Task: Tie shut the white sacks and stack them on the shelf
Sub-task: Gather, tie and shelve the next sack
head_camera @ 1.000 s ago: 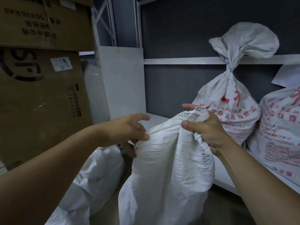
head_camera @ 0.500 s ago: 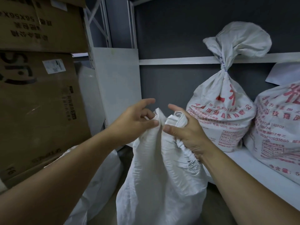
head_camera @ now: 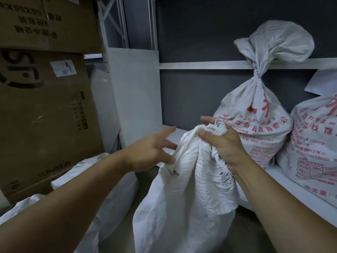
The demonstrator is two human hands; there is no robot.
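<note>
**Near field.** Two bare forearms are extended from the lower edge of the view toward the plain white sack (head_camera: 182,207), which stands upright on the floor (head_camera: 264,240) directly in front of the shelf (head_camera: 284,181). The mouth of this sack is gathered but not tied. The gathered neck is clamped in the right hand (head_camera: 224,145): the fingers (head_camera: 228,132) are curled round the bunched cloth, the thumb is laid across its front, and the index finger is held straight above it. A frayed edge of the weave hangs below that wrist. The left hand (head_camera: 151,152) is held at the left side of the neck with its fingers spread apart; the lower fingertips touch a fold of the cloth, and this region is motion-blurred.

**Left side.** More white sacks (head_camera: 109,198) lie on the floor, partly hidden by the left forearm. Behind them, stacked cardboard boxes (head_camera: 45,115) are seen, printed with dark lettering.

**Shelf.** Two tied sacks with red print are set side by side on the white shelf surface. The nearer one (head_camera: 251,121) is partly covered by the right hand. The second printed sack (head_camera: 315,147) is cut off by the right edge.

**Background.** A white upright panel (head_camera: 135,92) closes the left end of the shelf. A white rail (head_camera: 200,65) runs across a dark grey back wall (head_camera: 200,33).
</note>
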